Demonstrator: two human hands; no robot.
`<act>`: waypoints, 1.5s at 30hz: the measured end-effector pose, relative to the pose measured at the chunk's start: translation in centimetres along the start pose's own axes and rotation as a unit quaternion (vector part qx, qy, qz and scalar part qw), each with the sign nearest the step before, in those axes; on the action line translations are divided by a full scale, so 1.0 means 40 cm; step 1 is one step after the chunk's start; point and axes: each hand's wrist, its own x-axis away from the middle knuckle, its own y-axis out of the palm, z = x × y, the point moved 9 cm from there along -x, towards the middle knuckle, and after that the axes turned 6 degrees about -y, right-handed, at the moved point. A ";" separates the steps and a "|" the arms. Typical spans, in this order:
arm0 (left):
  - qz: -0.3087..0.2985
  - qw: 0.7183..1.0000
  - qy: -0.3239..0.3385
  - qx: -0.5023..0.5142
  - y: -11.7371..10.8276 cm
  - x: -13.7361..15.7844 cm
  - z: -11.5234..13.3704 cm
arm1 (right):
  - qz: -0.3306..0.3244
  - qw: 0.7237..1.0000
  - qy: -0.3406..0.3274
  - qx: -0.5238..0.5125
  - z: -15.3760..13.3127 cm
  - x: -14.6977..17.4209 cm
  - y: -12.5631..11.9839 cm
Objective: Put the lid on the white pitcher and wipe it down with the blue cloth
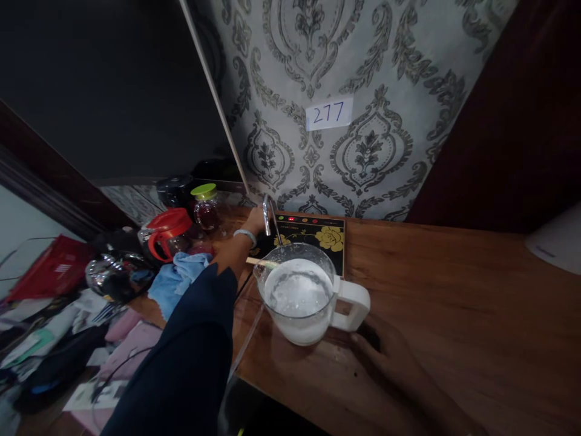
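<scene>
A clear glass pitcher [299, 327] with a white handle [358, 303] stands on the wooden counter, holding water with bubbles or white froth. Just beyond its rim is a chrome gooseneck faucet [267, 218], rising from a black panel with gold flowers [330, 238] and small lit buttons. My left hand [255, 220] reaches past the pitcher to the faucet; its fingers are mostly hidden behind the spout. My right hand [388, 354], dim and blurred, is low beside the pitcher's handle with thumb and fingers apart, not gripping it.
Left of my arm are a blue cloth [177, 280], a red-lidded jug [170, 233], a green-lidded jar [205, 206] and a shiny kettle [111, 278]. Patterned wallpaper with a paper reading 277 [329, 113] backs the counter. A white object [560, 239] stands at right.
</scene>
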 end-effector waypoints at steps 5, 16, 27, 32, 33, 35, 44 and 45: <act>-0.008 1.000 -0.011 -0.025 -0.046 0.042 -0.008 | -0.002 1.000 0.003 0.000 -0.014 -0.005 -0.007; 0.065 0.993 -0.079 0.064 -0.208 0.414 -0.134 | -0.025 1.000 0.004 0.003 0.012 -0.005 -0.004; 0.107 0.974 -0.196 -0.031 -0.147 0.767 -0.250 | 0.026 0.999 0.002 -0.034 0.041 -0.006 -0.018; 0.094 0.968 -0.226 -0.059 -0.089 0.758 -0.261 | 0.057 0.997 -0.002 -0.055 0.041 -0.004 -0.031; 0.091 0.967 -0.228 -0.067 -0.081 0.752 -0.263 | 0.065 0.996 -0.003 -0.061 0.037 -0.005 -0.034; 0.089 0.966 -0.230 -0.079 -0.068 0.739 -0.268 | 0.079 0.994 -0.003 -0.070 0.030 -0.006 -0.040; 0.109 0.965 -0.228 -0.067 -0.075 0.729 -0.274 | 0.085 0.993 -0.021 -0.084 0.019 -0.011 -0.041; 0.106 0.966 -0.227 -0.058 -0.076 0.732 -0.274 | 0.085 0.993 -0.021 -0.082 0.020 -0.011 -0.041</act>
